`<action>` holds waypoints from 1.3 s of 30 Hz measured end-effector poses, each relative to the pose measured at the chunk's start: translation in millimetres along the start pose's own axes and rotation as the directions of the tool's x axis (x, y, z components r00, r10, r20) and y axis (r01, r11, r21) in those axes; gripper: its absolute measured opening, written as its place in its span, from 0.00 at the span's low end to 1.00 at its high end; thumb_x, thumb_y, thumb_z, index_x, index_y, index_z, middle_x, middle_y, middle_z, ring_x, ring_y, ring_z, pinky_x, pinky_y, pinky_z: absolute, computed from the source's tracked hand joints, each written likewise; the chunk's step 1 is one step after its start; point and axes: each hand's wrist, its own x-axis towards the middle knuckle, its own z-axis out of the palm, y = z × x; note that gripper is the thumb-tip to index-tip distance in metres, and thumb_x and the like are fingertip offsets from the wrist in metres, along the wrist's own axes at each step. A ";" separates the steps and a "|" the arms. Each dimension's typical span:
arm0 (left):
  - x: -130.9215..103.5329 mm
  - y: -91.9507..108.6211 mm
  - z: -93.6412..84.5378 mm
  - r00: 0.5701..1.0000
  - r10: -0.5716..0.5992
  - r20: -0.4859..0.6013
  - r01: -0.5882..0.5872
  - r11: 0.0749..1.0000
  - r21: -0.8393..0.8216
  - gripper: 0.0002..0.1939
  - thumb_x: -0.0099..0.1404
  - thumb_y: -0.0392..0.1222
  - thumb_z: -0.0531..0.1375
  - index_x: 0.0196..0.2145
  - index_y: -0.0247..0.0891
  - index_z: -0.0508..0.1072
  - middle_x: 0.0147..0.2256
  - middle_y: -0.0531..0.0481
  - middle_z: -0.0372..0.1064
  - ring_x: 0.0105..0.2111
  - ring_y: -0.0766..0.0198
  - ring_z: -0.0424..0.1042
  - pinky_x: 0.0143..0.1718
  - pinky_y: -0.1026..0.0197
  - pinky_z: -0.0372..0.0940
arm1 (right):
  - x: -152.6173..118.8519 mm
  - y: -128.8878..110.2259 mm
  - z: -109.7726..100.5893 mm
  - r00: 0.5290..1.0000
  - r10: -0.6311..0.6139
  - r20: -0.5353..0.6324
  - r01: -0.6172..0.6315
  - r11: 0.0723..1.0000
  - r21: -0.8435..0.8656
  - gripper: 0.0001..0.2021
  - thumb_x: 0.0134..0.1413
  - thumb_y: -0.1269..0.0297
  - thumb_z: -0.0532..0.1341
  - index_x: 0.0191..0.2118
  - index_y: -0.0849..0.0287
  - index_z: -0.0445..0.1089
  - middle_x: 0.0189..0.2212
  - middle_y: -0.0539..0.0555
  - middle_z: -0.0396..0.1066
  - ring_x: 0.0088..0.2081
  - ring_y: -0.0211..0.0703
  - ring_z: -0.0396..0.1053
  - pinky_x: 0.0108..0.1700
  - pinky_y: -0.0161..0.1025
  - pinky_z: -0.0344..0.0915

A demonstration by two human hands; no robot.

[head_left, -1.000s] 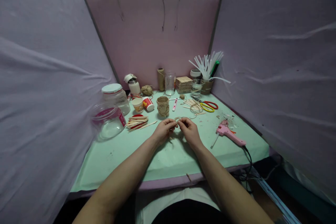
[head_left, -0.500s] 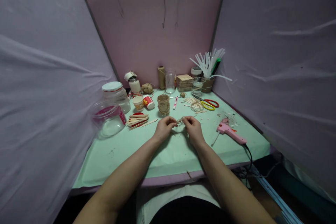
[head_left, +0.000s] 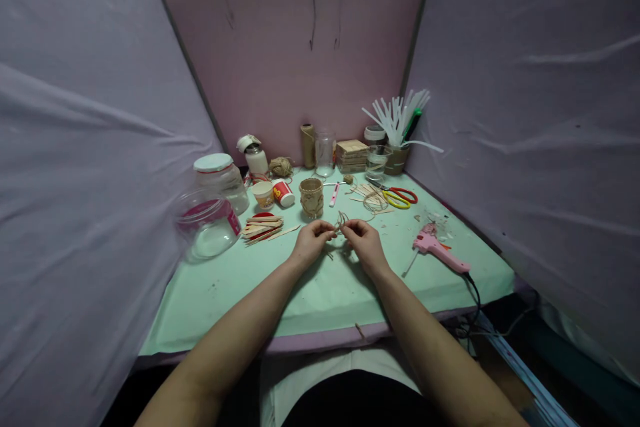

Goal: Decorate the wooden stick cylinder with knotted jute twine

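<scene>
Between my fingertips, above the middle of the table, is a looped piece of jute twine [head_left: 341, 219]. My left hand [head_left: 313, 241] pinches it from the left, and my right hand [head_left: 364, 240] pinches it from the right, the two close together. Small loops stand up above the fingers, and a loose end hangs below the left fingertips. Just beyond my left hand stands a small cup wrapped in twine [head_left: 312, 199]. A loose coil of twine [head_left: 375, 200] lies behind my right hand. The exact form of the twine inside the fingers is hidden.
At right lie a pink glue gun [head_left: 440, 251] with its cord and scissors [head_left: 397, 197]. Wooden sticks [head_left: 263, 229] and clear jars [head_left: 207, 230] are at left. Paper cups [head_left: 283, 193], a twine ball [head_left: 281, 167] and glue sticks in a pot [head_left: 397, 159] stand farther back.
The twine now rises in taller loops above my fingers, and an end shows below my left fingertips. My right hand has shifted slightly left, nearer my left hand.
</scene>
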 end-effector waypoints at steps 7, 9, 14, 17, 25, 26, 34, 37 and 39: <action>0.0 -6.9 -0.9 0.998 0.060 0.019 -0.062 0.991 0.120 0.05 0.52 0.39 0.62 0.28 0.35 0.73 0.26 0.50 0.73 0.29 0.65 0.71 0.34 0.61 0.66 | -2.9 -1.8 -0.6 0.986 -0.163 -0.030 0.153 0.966 -0.209 0.11 0.45 0.56 0.62 0.25 0.59 0.68 0.22 0.48 0.66 0.28 0.38 0.61 0.33 0.37 0.58; -0.2 -7.6 -1.6 0.997 0.075 0.016 -0.076 0.981 0.179 0.05 0.52 0.38 0.61 0.28 0.36 0.74 0.26 0.50 0.74 0.29 0.65 0.71 0.34 0.61 0.65 | -3.2 -0.8 -1.7 0.985 -0.160 -0.060 0.142 0.962 -0.234 0.13 0.46 0.55 0.61 0.22 0.58 0.64 0.20 0.47 0.62 0.26 0.37 0.58 0.31 0.36 0.56; -1.0 -6.8 -2.2 0.996 0.083 0.034 -0.089 0.949 0.304 0.05 0.52 0.38 0.60 0.27 0.35 0.75 0.25 0.50 0.74 0.27 0.64 0.70 0.32 0.61 0.65 | -1.0 6.7 -3.6 0.987 -0.107 -0.119 0.093 0.989 -0.116 0.14 0.46 0.54 0.61 0.21 0.57 0.61 0.17 0.44 0.57 0.23 0.36 0.53 0.28 0.35 0.52; -1.5 -6.4 -2.4 0.996 0.072 0.049 -0.084 0.945 0.316 0.06 0.53 0.38 0.59 0.27 0.35 0.75 0.25 0.49 0.74 0.27 0.64 0.70 0.31 0.61 0.64 | 1.2 10.5 -3.6 0.987 -0.074 -0.145 0.068 0.997 -0.042 0.14 0.45 0.53 0.62 0.22 0.57 0.61 0.16 0.44 0.56 0.22 0.35 0.52 0.27 0.35 0.52; -1.9 -7.0 -5.5 0.996 0.073 0.057 -0.087 0.946 0.314 0.07 0.55 0.39 0.59 0.31 0.35 0.75 0.28 0.48 0.74 0.29 0.64 0.71 0.32 0.62 0.65 | 3.1 7.3 -7.3 0.996 -0.089 -0.006 0.088 0.989 -0.115 0.13 0.47 0.54 0.62 0.25 0.58 0.65 0.18 0.46 0.60 0.23 0.37 0.55 0.28 0.35 0.54; -1.8 -7.3 -5.4 0.995 0.079 0.066 -0.096 0.944 0.317 0.08 0.56 0.38 0.59 0.32 0.35 0.76 0.30 0.48 0.75 0.30 0.63 0.72 0.33 0.62 0.65 | 2.8 6.7 -7.4 0.994 -0.105 0.007 0.105 0.987 -0.122 0.12 0.48 0.54 0.62 0.26 0.58 0.66 0.19 0.46 0.61 0.24 0.37 0.56 0.29 0.36 0.55; -0.7 -6.1 -5.1 0.964 0.204 0.170 -0.264 0.812 0.521 0.08 0.59 0.40 0.59 0.32 0.38 0.78 0.33 0.48 0.76 0.35 0.62 0.72 0.40 0.61 0.63 | 2.1 8.6 -5.2 0.990 -0.127 0.056 0.129 0.991 -0.038 0.11 0.51 0.55 0.61 0.30 0.58 0.66 0.21 0.48 0.64 0.24 0.38 0.60 0.29 0.36 0.59; -0.2 -2.1 -7.2 0.945 0.291 0.151 -0.324 0.762 0.561 0.06 0.58 0.39 0.60 0.29 0.37 0.78 0.31 0.48 0.74 0.35 0.62 0.70 0.42 0.60 0.63 | 2.4 11.4 -4.8 0.990 -0.135 0.040 0.137 0.989 -0.049 0.11 0.52 0.57 0.60 0.37 0.58 0.66 0.25 0.49 0.66 0.26 0.39 0.63 0.31 0.38 0.63; 0.1 0.3 -8.3 0.947 0.300 0.115 -0.313 0.782 0.539 0.06 0.57 0.39 0.60 0.28 0.36 0.77 0.30 0.48 0.73 0.34 0.63 0.70 0.40 0.61 0.63 | 1.2 11.9 -4.3 0.978 -0.209 0.012 0.209 0.971 -0.119 0.14 0.52 0.61 0.58 0.45 0.57 0.64 0.33 0.53 0.68 0.31 0.41 0.66 0.34 0.40 0.66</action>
